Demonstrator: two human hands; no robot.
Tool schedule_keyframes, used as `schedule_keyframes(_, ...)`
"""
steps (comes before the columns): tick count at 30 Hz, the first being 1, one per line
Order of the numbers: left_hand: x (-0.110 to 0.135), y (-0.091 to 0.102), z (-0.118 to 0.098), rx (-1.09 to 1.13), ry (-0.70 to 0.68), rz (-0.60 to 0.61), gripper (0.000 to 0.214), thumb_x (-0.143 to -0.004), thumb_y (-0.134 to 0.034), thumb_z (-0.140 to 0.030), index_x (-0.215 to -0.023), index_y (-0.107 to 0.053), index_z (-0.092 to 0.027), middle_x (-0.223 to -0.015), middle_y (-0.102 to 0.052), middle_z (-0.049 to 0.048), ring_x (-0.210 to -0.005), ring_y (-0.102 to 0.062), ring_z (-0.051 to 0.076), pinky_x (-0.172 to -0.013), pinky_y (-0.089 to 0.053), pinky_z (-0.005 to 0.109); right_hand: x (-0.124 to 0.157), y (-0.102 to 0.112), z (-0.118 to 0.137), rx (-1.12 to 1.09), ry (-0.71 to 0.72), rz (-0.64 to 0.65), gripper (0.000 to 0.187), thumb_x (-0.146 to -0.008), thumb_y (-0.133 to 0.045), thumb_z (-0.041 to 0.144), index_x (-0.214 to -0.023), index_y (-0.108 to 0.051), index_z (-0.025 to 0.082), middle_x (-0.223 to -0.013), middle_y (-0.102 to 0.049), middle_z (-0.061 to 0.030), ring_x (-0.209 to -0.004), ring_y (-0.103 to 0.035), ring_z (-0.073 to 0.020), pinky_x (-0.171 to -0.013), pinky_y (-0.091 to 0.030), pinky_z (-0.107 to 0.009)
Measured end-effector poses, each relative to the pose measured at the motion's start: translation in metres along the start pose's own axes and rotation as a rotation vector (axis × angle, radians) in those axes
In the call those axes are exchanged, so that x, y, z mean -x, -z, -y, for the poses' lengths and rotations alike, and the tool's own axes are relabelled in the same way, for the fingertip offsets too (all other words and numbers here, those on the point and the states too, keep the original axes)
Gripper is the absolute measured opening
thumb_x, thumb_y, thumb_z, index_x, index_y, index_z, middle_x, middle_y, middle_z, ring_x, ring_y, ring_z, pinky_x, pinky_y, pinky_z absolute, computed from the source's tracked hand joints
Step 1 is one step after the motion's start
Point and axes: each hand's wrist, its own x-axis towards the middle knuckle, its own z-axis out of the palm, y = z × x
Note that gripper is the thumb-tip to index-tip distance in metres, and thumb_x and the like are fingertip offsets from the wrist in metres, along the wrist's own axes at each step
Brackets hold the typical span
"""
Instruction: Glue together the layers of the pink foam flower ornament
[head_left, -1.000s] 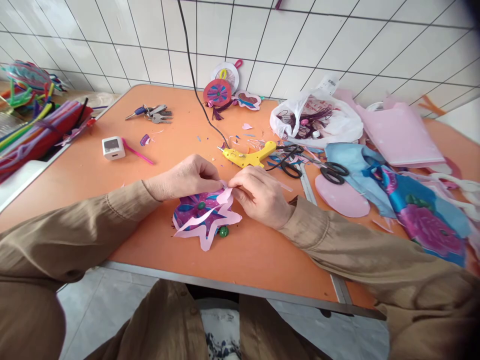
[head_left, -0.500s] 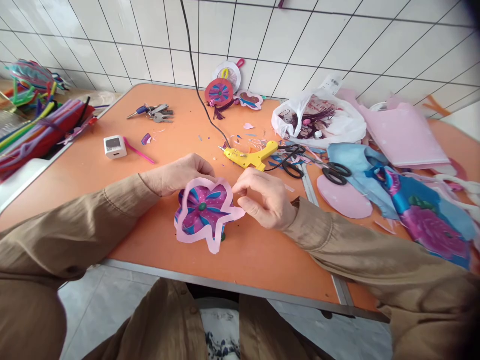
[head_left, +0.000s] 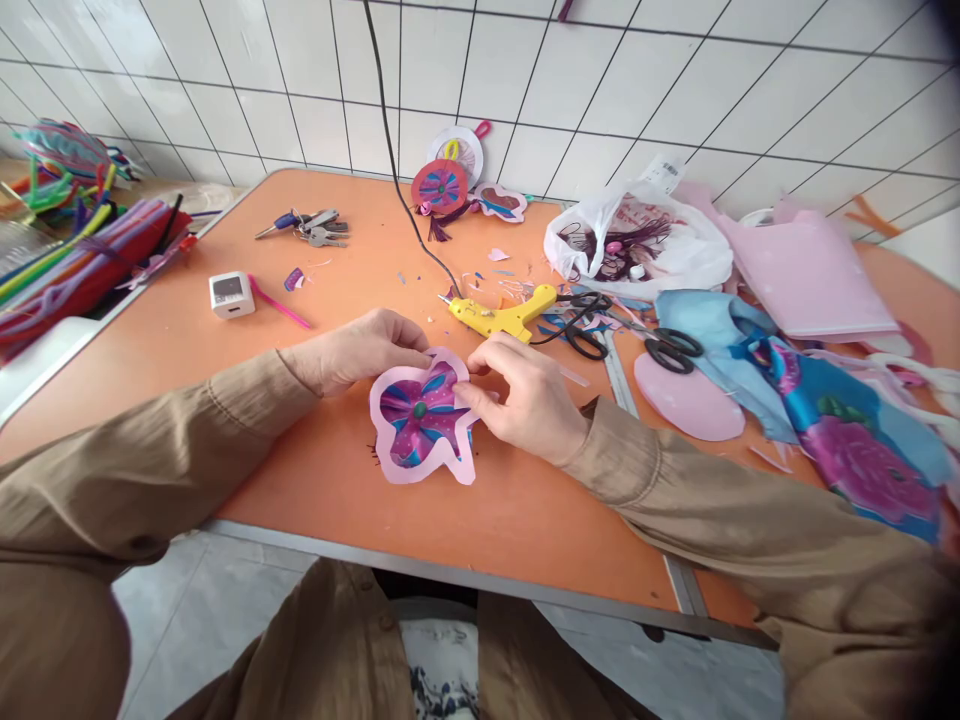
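Note:
A flower-shaped craft piece [head_left: 421, 412] hangs just above the near part of the table. It has a pale pink cut-out border around purple and blue gathered fabric, with a green bead at its middle. My left hand [head_left: 367, 350] pinches its upper edge. At its right side, my right hand [head_left: 529, 395] has thumb and forefinger closed on the pink border. Part of the piece's right lobe is hidden behind these fingers. Beyond my hands lies a yellow glue gun [head_left: 499, 318], its tip pointing left and its cord running up the wall.
Scissors [head_left: 671, 350] rest on a pink oval [head_left: 690, 400] at right, beside blue floral fabric [head_left: 862, 440]. Behind are a white plastic bag [head_left: 675, 260], finished ornaments [head_left: 439, 188] and scraps. Keys [head_left: 319, 228] and a white adapter [head_left: 231, 295] lie left.
The craft piece has shifted slightly right and up and turned a little. My right thumb and forefinger have moved left onto its border; my left hand has barely moved.

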Motion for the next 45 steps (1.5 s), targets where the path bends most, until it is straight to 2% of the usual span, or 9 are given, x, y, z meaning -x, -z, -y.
schedule_keyframes(4,0.004,0.0,-0.007,-0.005,0.005,0.096,0.008,-0.065,-0.068,-0.018,-0.065,-0.062,-0.012,-0.052,-0.051,-0.0038,-0.046,-0.041,0.005,-0.042,-0.029,0.017,0.0,-0.002,0.0,0.009,0.046,-0.017,0.005,-0.084,-0.058,0.017,-0.082,-0.054,0.017,-0.079,-0.06,-0.0053,-0.075,-0.059,-0.0191,-0.066,-0.048,-0.033)
schedule_keyframes(8,0.003,-0.001,-0.006,0.015,0.005,0.171,0.012,-0.066,-0.07,-0.018,-0.062,-0.061,-0.011,-0.054,-0.056,-0.0006,-0.048,-0.047,0.006,-0.042,-0.033,0.015,0.0,-0.002,0.001,-0.018,0.122,-0.044,0.005,-0.086,-0.057,0.014,-0.082,-0.058,0.017,-0.079,-0.063,-0.0054,-0.076,-0.062,-0.0189,-0.068,-0.05,-0.033)
schedule_keyframes(16,0.001,-0.002,0.004,-0.004,-0.05,0.183,0.028,-0.076,-0.07,-0.034,-0.064,-0.061,-0.011,-0.051,-0.051,-0.0019,-0.041,-0.039,0.003,-0.035,-0.027,0.014,0.0,0.0,0.005,-0.027,0.157,-0.082,0.007,-0.088,-0.056,0.013,-0.084,-0.059,0.018,-0.08,-0.065,-0.005,-0.077,-0.063,-0.0181,-0.069,-0.052,-0.033)
schedule_keyframes(21,0.005,-0.005,-0.004,-0.079,0.006,0.153,0.021,-0.077,-0.065,-0.028,-0.064,-0.059,-0.012,-0.047,-0.045,-0.005,-0.038,-0.036,0.004,-0.033,-0.027,0.015,0.0,0.001,0.006,-0.016,0.199,-0.107,0.004,-0.087,-0.061,0.021,-0.086,-0.059,0.017,-0.083,-0.067,-0.0065,-0.079,-0.064,-0.0201,-0.071,-0.054,-0.035)
schedule_keyframes(27,0.008,-0.008,-0.006,-0.209,-0.105,0.151,0.018,-0.075,-0.061,-0.023,-0.061,-0.06,-0.011,-0.048,-0.044,-0.0051,-0.042,-0.034,0.004,-0.037,-0.025,0.015,0.0,0.001,0.007,-0.055,0.211,-0.12,0.005,-0.089,-0.057,0.017,-0.092,-0.061,0.019,-0.088,-0.068,-0.0057,-0.083,-0.066,-0.0174,-0.075,-0.055,-0.032)
schedule_keyframes(32,0.008,-0.011,-0.004,-0.255,-0.129,0.163,0.02,-0.076,-0.06,-0.025,-0.062,-0.062,-0.01,-0.051,-0.043,-0.0042,-0.046,-0.033,0.004,-0.04,-0.023,0.017,-0.001,0.0,0.008,-0.088,0.244,-0.121,0.011,-0.088,-0.055,0.011,-0.083,-0.06,0.019,-0.084,-0.068,-0.0042,-0.079,-0.065,-0.0159,-0.07,-0.054,-0.03)
schedule_keyframes(37,0.009,-0.011,-0.004,-0.223,-0.113,0.165,0.022,-0.076,-0.06,-0.027,-0.061,-0.06,-0.011,-0.052,-0.042,-0.004,-0.046,-0.032,0.005,-0.04,-0.022,0.018,-0.002,0.0,0.008,-0.082,0.288,-0.116,0.015,-0.089,-0.053,0.009,-0.077,-0.055,0.018,-0.086,-0.069,-0.0063,-0.078,-0.064,-0.0156,-0.068,-0.054,-0.029)
schedule_keyframes(45,0.008,-0.012,-0.003,-0.103,-0.058,0.147,0.022,-0.073,-0.062,-0.023,-0.056,-0.054,-0.012,-0.047,-0.039,-0.0059,-0.041,-0.03,0.003,-0.037,-0.02,0.016,-0.001,0.0,0.005,0.115,0.427,-0.134,0.013,-0.09,-0.053,0.01,-0.082,-0.056,0.019,-0.091,-0.069,-0.0057,-0.081,-0.063,-0.0171,-0.069,-0.052,-0.032)
